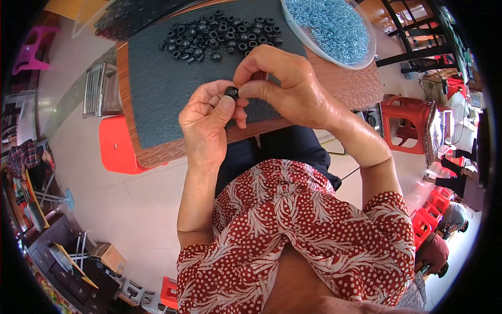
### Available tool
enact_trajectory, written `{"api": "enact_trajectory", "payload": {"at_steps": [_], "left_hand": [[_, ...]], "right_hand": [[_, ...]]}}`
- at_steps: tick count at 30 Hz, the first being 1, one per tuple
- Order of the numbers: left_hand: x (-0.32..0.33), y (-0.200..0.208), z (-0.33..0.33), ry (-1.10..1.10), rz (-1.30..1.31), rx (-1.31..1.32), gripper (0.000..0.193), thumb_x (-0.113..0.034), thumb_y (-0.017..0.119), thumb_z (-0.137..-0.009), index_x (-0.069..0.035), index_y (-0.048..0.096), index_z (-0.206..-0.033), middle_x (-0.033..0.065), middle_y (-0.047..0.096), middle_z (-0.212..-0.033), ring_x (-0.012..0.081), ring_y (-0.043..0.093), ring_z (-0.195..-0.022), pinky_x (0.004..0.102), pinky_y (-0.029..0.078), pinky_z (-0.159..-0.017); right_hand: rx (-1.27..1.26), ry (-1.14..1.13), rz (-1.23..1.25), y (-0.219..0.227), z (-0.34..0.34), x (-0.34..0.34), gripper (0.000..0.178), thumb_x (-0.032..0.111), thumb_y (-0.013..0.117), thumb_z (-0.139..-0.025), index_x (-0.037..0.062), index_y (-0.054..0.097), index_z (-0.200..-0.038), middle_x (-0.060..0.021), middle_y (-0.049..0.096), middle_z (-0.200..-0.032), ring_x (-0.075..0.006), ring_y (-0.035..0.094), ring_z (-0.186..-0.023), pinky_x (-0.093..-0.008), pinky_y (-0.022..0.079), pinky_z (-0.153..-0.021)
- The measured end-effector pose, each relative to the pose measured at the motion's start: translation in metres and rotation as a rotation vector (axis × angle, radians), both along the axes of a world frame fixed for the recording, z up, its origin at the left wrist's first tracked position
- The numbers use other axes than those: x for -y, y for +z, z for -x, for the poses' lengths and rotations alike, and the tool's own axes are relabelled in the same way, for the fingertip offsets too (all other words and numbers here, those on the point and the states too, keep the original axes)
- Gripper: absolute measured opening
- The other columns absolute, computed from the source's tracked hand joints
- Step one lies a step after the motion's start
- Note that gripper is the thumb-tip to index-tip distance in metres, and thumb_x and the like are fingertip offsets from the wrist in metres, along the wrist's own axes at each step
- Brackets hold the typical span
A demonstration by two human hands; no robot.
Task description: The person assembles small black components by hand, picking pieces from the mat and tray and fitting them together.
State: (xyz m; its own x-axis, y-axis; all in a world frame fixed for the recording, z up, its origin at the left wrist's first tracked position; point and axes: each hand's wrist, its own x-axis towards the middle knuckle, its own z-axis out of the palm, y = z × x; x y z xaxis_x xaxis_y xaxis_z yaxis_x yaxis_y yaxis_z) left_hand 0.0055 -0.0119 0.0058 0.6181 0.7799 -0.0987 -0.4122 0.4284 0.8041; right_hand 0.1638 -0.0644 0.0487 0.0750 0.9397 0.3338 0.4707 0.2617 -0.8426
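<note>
My left hand [206, 116] pinches a small round black cap-like piece [231, 92] between thumb and fingers, over the near part of a dark grey mat [162, 99]. My right hand [293, 86] meets it from the right, thumb and forefinger closed together against the piece's side. Whatever those right fingertips hold is too small to make out. Beyond both hands lies a loose heap of similar black pieces [216, 56], several showing round hollow openings.
A round clear tub [372, 49] of small pale-blue pieces stands at the table's far right. Dark pieces in a clear bag or container [117, 26] lie far left. Red stools [117, 146] flank the wooden table [361, 86]. Other people [434, 254] sit at the far right.
</note>
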Motion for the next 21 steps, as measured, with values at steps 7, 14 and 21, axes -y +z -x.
{"api": "enact_trajectory", "payload": {"at_steps": [7, 14, 21], "left_hand": [[0.002, 0.0, -0.002, -0.009, 0.004, 0.009, 0.019, -0.004, 0.06, -0.085, 0.007, 0.056, -0.101, 0.0123, 0.063, -0.081, 0.015, 0.058, -0.06, 0.0245, 0.048, -0.052], [0.009, -0.004, -0.003, 0.044, -0.058, 0.032, 0.024, -0.005, 0.064, -0.082, 0.008, 0.058, -0.102, 0.011, 0.063, -0.082, 0.0152, 0.059, -0.06, 0.0242, 0.049, -0.053], [0.004, -0.011, 0.003, -0.127, 0.231, 0.254, 0.027, -0.01, 0.063, -0.083, 0.006, 0.055, -0.104, 0.015, 0.063, -0.08, 0.0205, 0.06, -0.062, 0.0325, 0.05, -0.053]], "right_hand": [[0.015, -0.02, -0.014, 0.001, -0.002, 0.004, 0.012, 0.003, 0.065, -0.072, -0.001, 0.057, -0.08, -0.0107, 0.057, -0.073, -0.025, 0.057, -0.07, -0.0336, 0.047, -0.062], [-0.278, -0.006, 0.311, 0.0, -0.004, 0.005, 0.017, 0.007, 0.072, -0.074, 0.0002, 0.057, -0.078, -0.0011, 0.058, -0.07, -0.0069, 0.053, -0.065, -0.0236, 0.044, -0.06], [-0.448, 0.027, 0.498, -0.004, -0.004, -0.004, 0.019, 0.009, 0.072, -0.075, -0.0008, 0.056, -0.072, -0.0012, 0.058, -0.07, -0.0063, 0.054, -0.063, -0.0216, 0.043, -0.057]]}}
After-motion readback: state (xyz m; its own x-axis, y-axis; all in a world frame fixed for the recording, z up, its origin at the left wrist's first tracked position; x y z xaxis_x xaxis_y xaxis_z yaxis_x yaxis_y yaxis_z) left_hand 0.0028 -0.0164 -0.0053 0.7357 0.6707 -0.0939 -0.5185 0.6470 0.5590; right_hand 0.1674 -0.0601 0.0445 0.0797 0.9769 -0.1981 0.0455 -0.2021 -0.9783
